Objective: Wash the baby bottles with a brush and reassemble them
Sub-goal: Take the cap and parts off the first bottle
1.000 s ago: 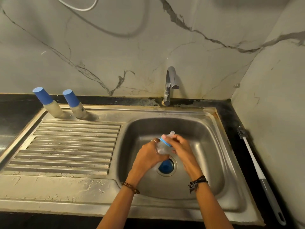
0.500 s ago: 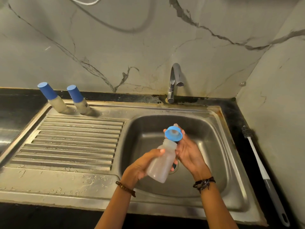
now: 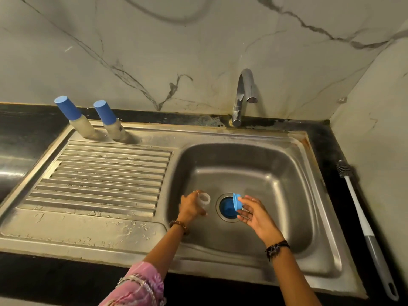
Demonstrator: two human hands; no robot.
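Observation:
My left hand (image 3: 190,206) grips a clear bottle body (image 3: 204,199) low in the sink basin (image 3: 276,173), its open mouth facing right. My right hand (image 3: 254,214) holds the blue collar with its nipple (image 3: 237,203) just right of the drain. A blue cap (image 3: 226,207) lies in the drain opening. Two capped bottles (image 3: 75,117) (image 3: 109,120) stand at the back of the drainboard. A bottle brush (image 3: 362,219) with a white and grey handle lies on the black counter to the right of the sink.
A chrome tap (image 3: 242,96) rises behind the basin at the marble wall. The ribbed steel drainboard (image 3: 99,180) stretches left of the basin. Black counter (image 3: 22,129) borders the sink on the left, back and right.
The collar with nipple has come off the bottle. Both hands have dropped down into the basin and moved apart, the left with the bottle body, the right with the collar.

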